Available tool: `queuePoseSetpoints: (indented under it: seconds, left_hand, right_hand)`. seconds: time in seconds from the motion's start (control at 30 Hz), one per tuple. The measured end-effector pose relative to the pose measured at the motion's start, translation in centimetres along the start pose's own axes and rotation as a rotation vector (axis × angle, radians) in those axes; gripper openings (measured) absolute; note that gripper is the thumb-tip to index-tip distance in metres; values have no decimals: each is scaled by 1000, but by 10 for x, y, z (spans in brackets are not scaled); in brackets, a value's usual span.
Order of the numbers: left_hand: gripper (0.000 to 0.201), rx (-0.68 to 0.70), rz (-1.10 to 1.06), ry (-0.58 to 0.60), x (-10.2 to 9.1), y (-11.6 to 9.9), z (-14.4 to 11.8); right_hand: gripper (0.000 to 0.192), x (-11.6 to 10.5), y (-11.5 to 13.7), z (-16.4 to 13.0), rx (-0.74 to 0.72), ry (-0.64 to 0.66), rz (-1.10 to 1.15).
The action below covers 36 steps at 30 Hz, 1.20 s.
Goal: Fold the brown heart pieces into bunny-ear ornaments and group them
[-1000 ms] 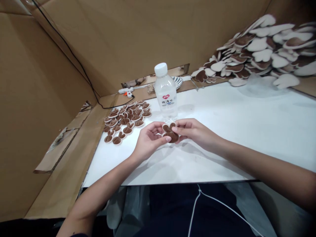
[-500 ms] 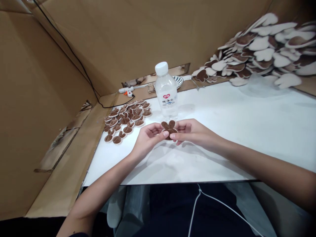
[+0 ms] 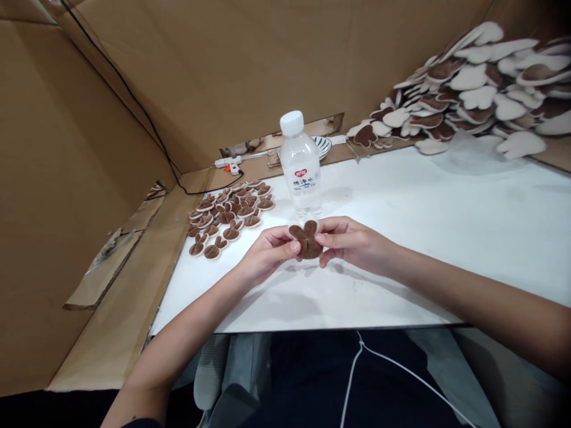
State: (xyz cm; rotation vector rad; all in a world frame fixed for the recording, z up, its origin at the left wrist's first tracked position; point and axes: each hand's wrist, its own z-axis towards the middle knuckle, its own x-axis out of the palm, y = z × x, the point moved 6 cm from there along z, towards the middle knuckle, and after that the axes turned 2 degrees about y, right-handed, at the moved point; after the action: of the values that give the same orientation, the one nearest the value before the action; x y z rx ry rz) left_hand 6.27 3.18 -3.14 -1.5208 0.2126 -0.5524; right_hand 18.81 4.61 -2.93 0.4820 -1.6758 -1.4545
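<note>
A small brown felt piece (image 3: 306, 241) shaped like rabbit ears is pinched between both my hands above the white table (image 3: 401, 238). My left hand (image 3: 267, 254) grips its left side with thumb and forefinger. My right hand (image 3: 352, 244) holds its right side. A group of several similar brown-and-white pieces (image 3: 229, 217) lies on the table to the left. A clear water bottle (image 3: 302, 169) with a white cap stands just behind the hands.
A large heap of bigger brown and white pieces (image 3: 468, 95) fills the back right corner. A glue gun (image 3: 229, 163) with a black cord and a patterned dish (image 3: 322, 145) lie at the back. Cardboard walls (image 3: 80, 178) enclose the table.
The felt piece has been turned and tilted between the fingers, its brown face now showing more fully. Both hands stayed in about the same spot.
</note>
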Motion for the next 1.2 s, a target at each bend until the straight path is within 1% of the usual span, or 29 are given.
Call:
queuePoseSetpoints:
  seconds: [0.2, 0.27, 0.33, 0.47, 0.57, 0.63, 0.73, 0.83, 0.97, 1.1, 1.2]
  left_hand:
    - [20, 112, 166, -11, 3, -11, -2]
    - [22, 115, 212, -20, 5, -13, -2]
    - [25, 103, 241, -17, 5, -13, -1]
    - [29, 65, 136, 15, 2, -7, 1]
    - [30, 64, 84, 16, 0, -5, 1]
    - [28, 99, 118, -24, -2, -8, 0]
    - [30, 156, 200, -131, -5, -15, -2]
    - [31, 136, 273, -197, -4, -17, -2]
    - [30, 82, 306, -207, -5, -13, -2]
    - [29, 40, 209, -217, -8, -6, -3]
    - [28, 33, 172, -223, -8, -4, -3]
  right_hand:
    - [17, -4, 3, -2, -19, -60, -140]
    - [18, -2, 3, -2, -22, -48, -156]
    - [20, 2, 2, -1, -20, -9, -146]
    - [20, 9, 1, -1, 4, 49, -74]
    - [18, 10, 2, -1, -7, 27, -43]
    - [18, 7, 2, -1, -21, -7, -65]
    - [22, 1, 1, 0, -26, -79, -172]
    - [22, -2, -1, 2, -29, -105, -295]
    - [21, 1, 1, 2, -110, -129, -433]
    - [16, 3, 9, -3, -215, -246, -641]
    - [15, 5, 11, -5, -236, -268, -677]
